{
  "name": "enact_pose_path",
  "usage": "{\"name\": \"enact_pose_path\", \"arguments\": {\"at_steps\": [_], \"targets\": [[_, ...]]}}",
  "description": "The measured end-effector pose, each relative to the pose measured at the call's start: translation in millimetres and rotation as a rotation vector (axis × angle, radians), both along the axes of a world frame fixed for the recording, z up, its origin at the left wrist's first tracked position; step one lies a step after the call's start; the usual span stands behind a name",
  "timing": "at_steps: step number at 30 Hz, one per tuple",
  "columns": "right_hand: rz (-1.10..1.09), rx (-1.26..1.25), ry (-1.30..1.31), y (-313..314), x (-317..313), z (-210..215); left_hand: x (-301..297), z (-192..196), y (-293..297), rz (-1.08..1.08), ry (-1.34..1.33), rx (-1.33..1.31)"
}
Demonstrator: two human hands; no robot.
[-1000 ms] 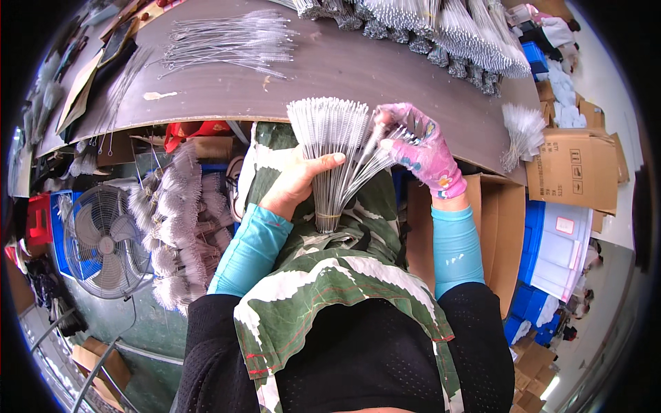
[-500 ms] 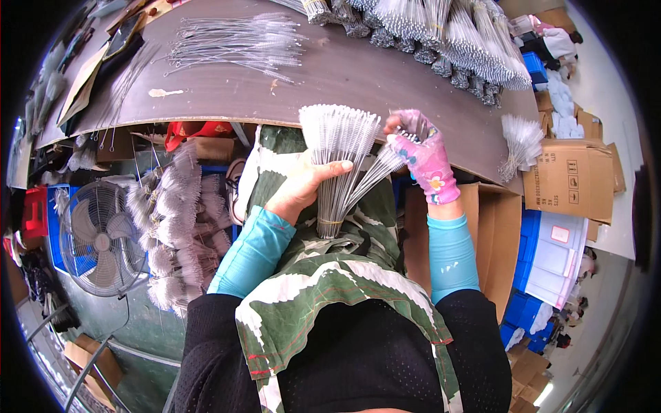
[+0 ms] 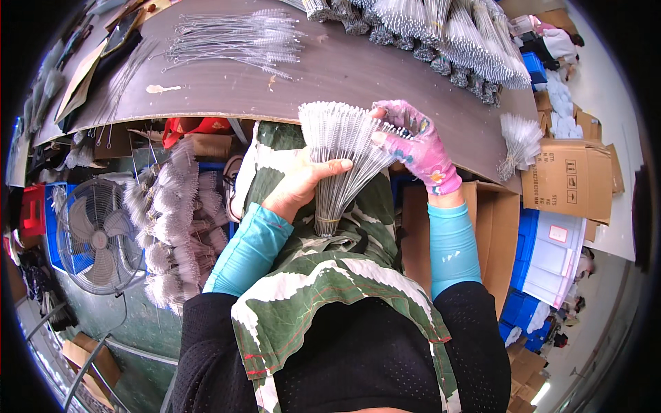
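Head view: wire-brush bundle (image 3: 336, 155) upright, just off the near edge of the table (image 3: 227, 96). Left hand (image 3: 301, 180) grips its stems; gloved right hand (image 3: 418, 143) curls at splayed brushes, pinch unclear. Likely light, springy; bristles crushable, stems safest hold.

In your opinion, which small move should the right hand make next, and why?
From the bundle of thin wire brushes, the gloved right hand should probably ease a few rightward: its fingers are at the right edge of the tops, several stems lean that way, and the bare left hand grips the bundle lower down, which should keep the rest together.
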State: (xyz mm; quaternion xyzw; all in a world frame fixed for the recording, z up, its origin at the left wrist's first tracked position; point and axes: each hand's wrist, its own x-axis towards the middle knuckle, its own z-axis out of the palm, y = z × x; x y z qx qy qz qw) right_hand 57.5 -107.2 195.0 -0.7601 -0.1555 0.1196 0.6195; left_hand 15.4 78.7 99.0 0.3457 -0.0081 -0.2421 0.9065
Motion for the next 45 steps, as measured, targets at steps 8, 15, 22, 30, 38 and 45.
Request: {"name": "enact_pose_path", "arguments": {"at_steps": [8, 15, 22, 30, 38, 45], "targets": [[-0.252, 0.025, 0.034, -27, -25, -2, -4, -1, 16, 0.127, 0.009, 0.021], [-0.141, 0.021, 0.085, -18, -24, 14, -4, -7, 9, 0.006, -0.002, 0.004], [0.167, -0.072, 0.063, -19, -2, 9, -5, -3, 9, -0.037, -0.024, 0.005], [-0.402, 0.065, -0.585, 52, 11, 49, -9, 14, -8, -0.012, -0.002, 0.101], [-0.203, -0.256, 0.061, 12, 39, -27, -14, 16, -6, -0.047, -0.075, 0.111], [-0.17, -0.22, 0.032, -7, 13, -5, -4, -21, 0, -0.066, -0.028, 0.052]]}}
